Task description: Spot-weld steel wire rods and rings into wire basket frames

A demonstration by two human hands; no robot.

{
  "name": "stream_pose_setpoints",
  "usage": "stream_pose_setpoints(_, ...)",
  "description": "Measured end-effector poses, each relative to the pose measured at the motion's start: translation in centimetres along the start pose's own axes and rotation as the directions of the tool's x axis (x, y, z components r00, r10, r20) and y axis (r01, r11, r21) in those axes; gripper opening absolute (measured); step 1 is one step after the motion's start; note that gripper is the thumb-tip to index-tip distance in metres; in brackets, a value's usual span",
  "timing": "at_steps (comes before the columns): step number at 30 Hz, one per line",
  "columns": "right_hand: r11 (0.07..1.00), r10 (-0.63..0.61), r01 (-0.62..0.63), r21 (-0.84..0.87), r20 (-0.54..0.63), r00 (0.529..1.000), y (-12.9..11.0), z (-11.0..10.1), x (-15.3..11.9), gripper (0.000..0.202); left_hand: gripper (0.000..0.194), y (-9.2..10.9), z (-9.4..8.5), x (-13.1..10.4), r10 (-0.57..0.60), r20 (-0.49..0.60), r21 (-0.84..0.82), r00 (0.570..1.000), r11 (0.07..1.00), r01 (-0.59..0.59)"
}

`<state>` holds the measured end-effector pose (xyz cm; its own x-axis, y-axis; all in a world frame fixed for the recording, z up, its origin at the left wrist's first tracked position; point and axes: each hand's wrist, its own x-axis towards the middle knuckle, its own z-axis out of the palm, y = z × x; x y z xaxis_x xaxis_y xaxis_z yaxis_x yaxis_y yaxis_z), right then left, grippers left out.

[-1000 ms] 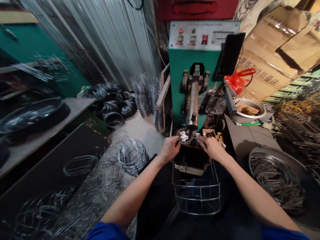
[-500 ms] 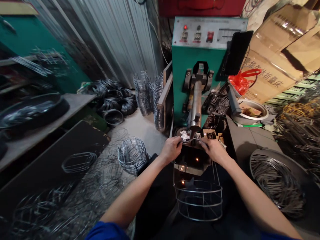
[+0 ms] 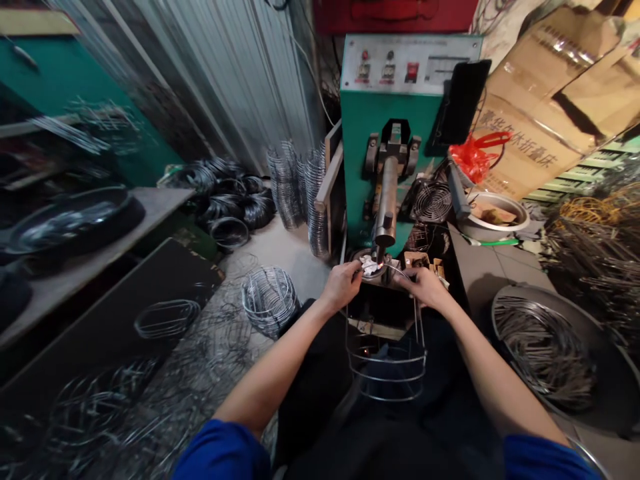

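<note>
A wire basket frame [image 3: 387,380] of thin metal rods hangs below the tip of a green spot welding machine [image 3: 390,103]. My left hand [image 3: 343,288] is closed in a pinch on the frame's upper left part. On the other side my right hand [image 3: 425,288] pinches its upper right wire, which bends toward the electrode. The machine's cylindrical arm [image 3: 387,200] points down between my hands, and a small bright glow shows at its tip. Crumpled white material [image 3: 370,265] lies just beside the electrode. My fingertips partly hide where they meet the wire.
A bundle of wire frames [image 3: 270,300] stands on the floor at left, near stacked wire rings [image 3: 316,203] and black wire coils [image 3: 230,200]. To the right are a large pan of metal rods [image 3: 545,347], a white bowl [image 3: 500,223] and a cardboard box [image 3: 530,120].
The wire frame has tilted and shifted up and slightly left below my hands. The sparks beneath the machine have mostly faded, and its red indicator light has dimmed.
</note>
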<state>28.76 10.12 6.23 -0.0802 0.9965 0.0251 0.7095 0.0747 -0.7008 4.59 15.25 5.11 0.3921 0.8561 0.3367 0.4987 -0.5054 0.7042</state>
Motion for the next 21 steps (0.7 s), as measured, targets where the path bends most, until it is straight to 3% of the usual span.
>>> stream_pose_setpoints(3,0.989,0.044,-0.042,0.142,-0.014,0.999,-0.1,-0.5,-2.7,0.046,0.018,-0.9,-0.1,-2.1,-0.089,-0.001,-0.124,0.996,0.988,0.088)
stream_pose_setpoints(5,0.990,-0.020,0.043,0.137,-0.161,0.987,-0.7,-1.0,-5.1,0.044,0.044,-1.4,0.4,-5.0,-0.230,0.058,-0.430,0.971,0.872,0.232)
stream_pose_setpoints(6,0.990,-0.058,0.087,0.109,-0.246,0.968,-1.2,-1.4,-6.3,0.041,0.057,-1.5,0.9,-6.8,-0.305,0.129,-0.606,0.944,0.729,0.318)
stream_pose_setpoints(7,0.990,-0.086,0.118,0.081,-0.322,0.943,-1.8,-1.8,-7.5,0.038,0.069,-1.4,1.5,-8.8,-0.360,0.227,-0.750,0.905,0.528,0.399)
stream_pose_setpoints(8,0.989,-0.104,0.136,0.059,-0.380,0.919,-2.5,-2.2,-8.5,0.035,0.080,-1.1,2.3,-10.7,-0.381,0.322,-0.821,0.867,0.344,0.456)
stream_pose_setpoints(10,0.988,-0.119,0.152,0.034,-0.461,0.879,-3.7,-3.0,-10.1,0.030,0.094,0.1,3.8,-13.9,-0.307,0.524,-0.823,0.795,0.057,0.565)
stream_pose_setpoints(11,0.987,-0.126,0.159,0.029,-0.479,0.869,-3.9,-3.4,-10.9,0.028,0.094,0.9,4.5,-15.0,-0.275,0.573,-0.806,0.772,-0.019,0.591)
stream_pose_setpoints(13,0.986,-0.127,0.161,0.036,-0.455,0.882,-2.5,-4.1,-13.0,0.032,0.082,2.5,5.5,-16.1,-0.303,0.581,-0.805,0.756,-0.074,0.589)
stream_pose_setpoints(15,0.995,-0.051,0.080,0.058,-0.397,0.916,1.7,-4.5,-16.4,0.047,0.069,3.5,5.9,-16.0,-0.400,0.534,-0.825,0.744,-0.056,0.562)
stream_pose_setpoints(16,0.998,0.049,-0.025,0.064,-0.392,0.919,4.9,-4.5,-18.7,0.048,0.067,3.7,5.8,-15.7,-0.447,0.513,-0.830,0.733,-0.038,0.557)
stream_pose_setpoints(17,0.983,0.182,-0.177,0.054,-0.451,0.874,8.5,-4.3,-21.5,0.042,0.068,3.6,5.7,-15.4,-0.485,0.497,-0.829,0.720,-0.020,0.559)
stream_pose_setpoints(18,0.921,0.349,-0.389,0.027,-0.502,0.791,12.3,-3.9,-24.6,0.039,0.069,3.3,5.5,-15.2,-0.520,0.478,-0.828,0.708,0.004,0.561)
stream_pose_setpoints(19,0.782,0.536,-0.623,-0.017,-0.491,0.687,16.0,-3.2,-27.9,0.038,0.071,2.8,5.5,-15.0,-0.552,0.454,-0.826,0.700,0.033,0.562)
stream_pose_setpoints(20,0.607,0.690,-0.791,-0.078,-0.442,0.574,19.3,-2.2,-31.4,0.040,0.072,2.3,5.5,-14.8,-0.579,0.427,-0.825,0.695,0.066,0.562)
stream_pose_setpoints(21,0.457,0.800,-0.878,-0.143,-0.367,0.476,22.1,-0.9,-34.6,0.041,0.072,1.8,5.6,-14.7,-0.602,0.397,-0.822,0.693,0.103,0.560)
